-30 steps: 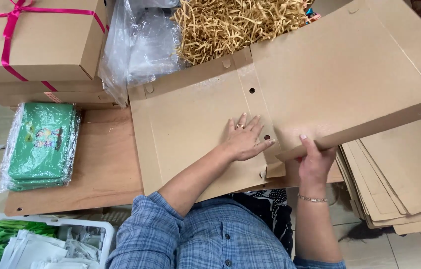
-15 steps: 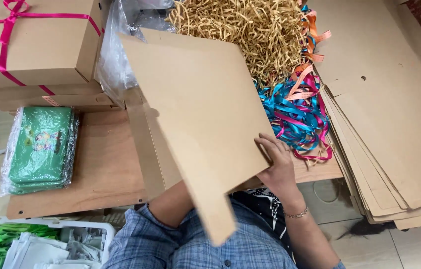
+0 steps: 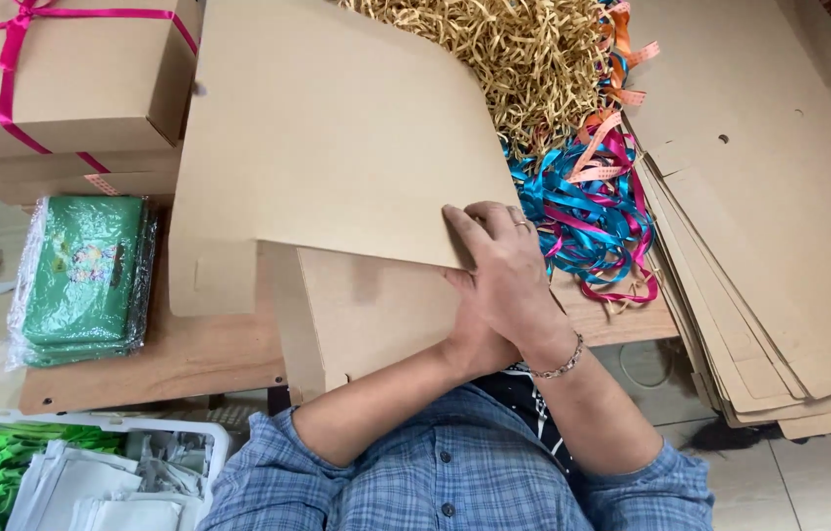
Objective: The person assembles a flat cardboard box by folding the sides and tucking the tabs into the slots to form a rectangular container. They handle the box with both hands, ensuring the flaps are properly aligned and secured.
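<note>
A big brown cardboard box blank is folded over in front of me above the wooden table. Its upper panel stands tilted over a lower panel. My right hand, with a bracelet on the wrist, lies on top, its fingers curled over the upper panel's near edge. My left hand sits right beneath the right one against the lower panel. Its fingers are hidden.
Right of the hands lie tangled blue, pink and orange ribbons, with golden shredded paper behind. A stack of flat cardboard blanks fills the right. At the left are a pink-ribboned box, green wrapped packets and a white bin.
The blank lay flat under both hands, was lifted and swung up to the left, and is now folded over. Both hands have come together at its near edge.
</note>
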